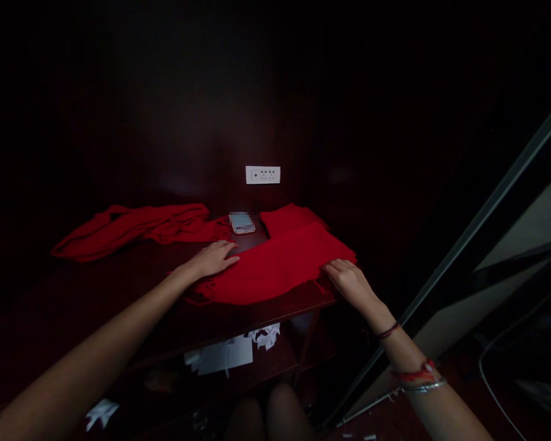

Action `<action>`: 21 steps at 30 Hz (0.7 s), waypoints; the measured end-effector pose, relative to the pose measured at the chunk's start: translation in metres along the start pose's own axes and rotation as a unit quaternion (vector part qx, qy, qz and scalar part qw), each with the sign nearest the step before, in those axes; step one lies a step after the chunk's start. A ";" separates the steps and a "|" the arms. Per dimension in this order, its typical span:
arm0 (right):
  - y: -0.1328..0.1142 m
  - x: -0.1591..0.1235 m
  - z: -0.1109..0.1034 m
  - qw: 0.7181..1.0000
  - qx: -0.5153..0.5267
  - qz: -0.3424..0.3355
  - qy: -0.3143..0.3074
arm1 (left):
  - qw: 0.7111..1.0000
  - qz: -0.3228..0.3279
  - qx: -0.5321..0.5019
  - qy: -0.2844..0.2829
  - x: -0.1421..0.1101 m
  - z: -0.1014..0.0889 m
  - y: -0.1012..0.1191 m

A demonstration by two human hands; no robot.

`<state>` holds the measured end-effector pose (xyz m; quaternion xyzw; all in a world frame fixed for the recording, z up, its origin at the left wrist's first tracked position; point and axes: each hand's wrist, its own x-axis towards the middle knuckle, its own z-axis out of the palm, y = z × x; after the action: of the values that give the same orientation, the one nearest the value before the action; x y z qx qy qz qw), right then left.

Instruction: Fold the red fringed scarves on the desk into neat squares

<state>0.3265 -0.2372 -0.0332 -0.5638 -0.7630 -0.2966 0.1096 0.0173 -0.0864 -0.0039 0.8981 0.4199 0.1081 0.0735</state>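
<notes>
A red fringed scarf lies spread in a folded strip on the dark wooden table. My left hand rests at its left end, fingers stretched out and thumb apart. At the right end, the curled fingers of my right hand pinch the near edge of the cloth. Behind the strip, another folded red cloth shows partly; whether it is a separate piece I cannot tell. A second red scarf lies bunched at the left.
A phone lies at the back of the table, below a white wall socket. Papers and crumpled paper sit on the shelf underneath. A metal-edged frame slants along the right, with a white cable beyond it.
</notes>
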 end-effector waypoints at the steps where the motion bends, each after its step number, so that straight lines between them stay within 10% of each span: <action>1: 0.000 0.000 0.000 1.000 -0.006 -0.002 0.003 | 0.999 -0.042 -0.008 -0.019 0.009 0.005 -0.002; 5: 0.005 0.000 0.001 1.000 -0.020 -0.016 0.013 | 0.984 -0.099 -0.092 -0.117 0.029 0.004 -0.008; 11: 0.009 -0.004 0.005 0.999 -0.020 -0.020 0.032 | 0.936 -0.038 -0.348 0.017 0.041 -0.022 -0.022; 17: 0.007 -0.006 0.008 0.999 -0.003 -0.012 0.032 | 0.948 -0.123 -0.289 -0.045 0.039 0.002 -0.045; 21: 0.003 -0.001 0.006 0.999 -0.004 -0.007 0.038 | 0.889 -0.108 -0.445 0.026 0.022 -0.008 -0.042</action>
<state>0.3309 -0.2339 -0.0373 -0.5474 -0.7610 -0.3211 0.1344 -0.0020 -0.0426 -0.0023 0.7173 0.4242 0.2985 0.4652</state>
